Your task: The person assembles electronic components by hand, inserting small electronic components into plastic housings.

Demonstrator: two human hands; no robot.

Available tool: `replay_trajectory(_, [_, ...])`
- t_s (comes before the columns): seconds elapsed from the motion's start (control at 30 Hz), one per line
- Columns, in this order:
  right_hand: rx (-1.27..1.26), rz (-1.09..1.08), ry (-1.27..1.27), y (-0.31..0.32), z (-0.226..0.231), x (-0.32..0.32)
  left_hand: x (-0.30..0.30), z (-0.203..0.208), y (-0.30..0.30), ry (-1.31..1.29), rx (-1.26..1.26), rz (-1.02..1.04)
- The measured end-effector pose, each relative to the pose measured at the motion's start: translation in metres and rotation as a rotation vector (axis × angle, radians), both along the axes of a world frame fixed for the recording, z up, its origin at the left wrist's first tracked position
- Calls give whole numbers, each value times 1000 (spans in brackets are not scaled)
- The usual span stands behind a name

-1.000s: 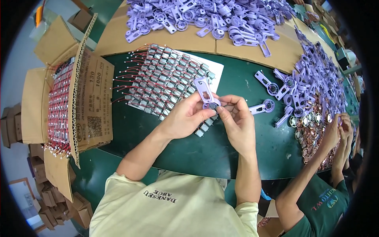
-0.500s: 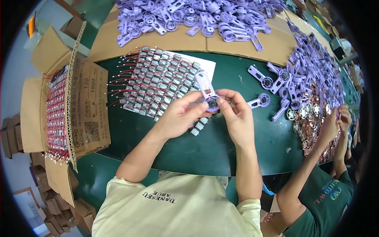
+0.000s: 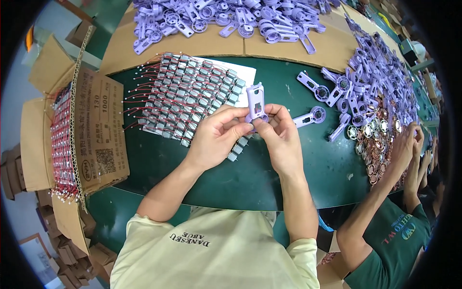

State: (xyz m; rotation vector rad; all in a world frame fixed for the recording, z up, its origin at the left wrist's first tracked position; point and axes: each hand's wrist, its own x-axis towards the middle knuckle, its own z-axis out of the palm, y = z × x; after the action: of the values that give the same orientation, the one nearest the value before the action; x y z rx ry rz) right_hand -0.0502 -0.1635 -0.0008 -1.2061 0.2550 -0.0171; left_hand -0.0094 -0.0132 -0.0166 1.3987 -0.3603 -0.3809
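Note:
Between my two hands, above the green table, is a purple plastic housing (image 3: pixel 256 98) with a long slotted handle pointing away from me and a round end close to me. My left hand (image 3: pixel 219 135) grips the round end from the left, thumb and fingers pinched on it. From the other side my right hand (image 3: pixel 279 135) holds the same end, its thumb pressing on the ring. My fingers cover most of the round part. Just past my left hand, rows of small motors (image 3: pixel 187 96) with red wires lie on a white sheet (image 3: pixel 246 74).
An open carton (image 3: pixel 103 130) of wired motors stands at the left. Purple housings (image 3: pixel 226 19) heap on cardboard at the back. Several housings with black centres (image 3: pixel 315 115) lie to the right, near copper-coloured rings (image 3: pixel 378 149). A co-worker's hands (image 3: pixel 409 142) work at the far right.
The housing has tilted more upright between my hands, and my fingers now hide its black centre. Both hands stay closed on it. The whole view has shifted slightly.

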Motion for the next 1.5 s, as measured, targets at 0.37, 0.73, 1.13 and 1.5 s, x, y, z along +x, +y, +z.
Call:
replay_trajectory(0.37, [119, 116, -45, -8, -4, 0, 0, 5, 3, -14, -51, -17])
replay_trajectory(0.73, [-36, 140, -93, -22, -5, -2, 4, 10, -6, -132, 216, -29])
replay_trajectory(1.13, [-930, -50, -299, -12, -12, 5, 202, -8, -36, -734, 1027, 474])
replay_trajectory(1.5, [-834, -20, -150, -3, -27, 6, 175, 20, -3, -897, 1270, 389])
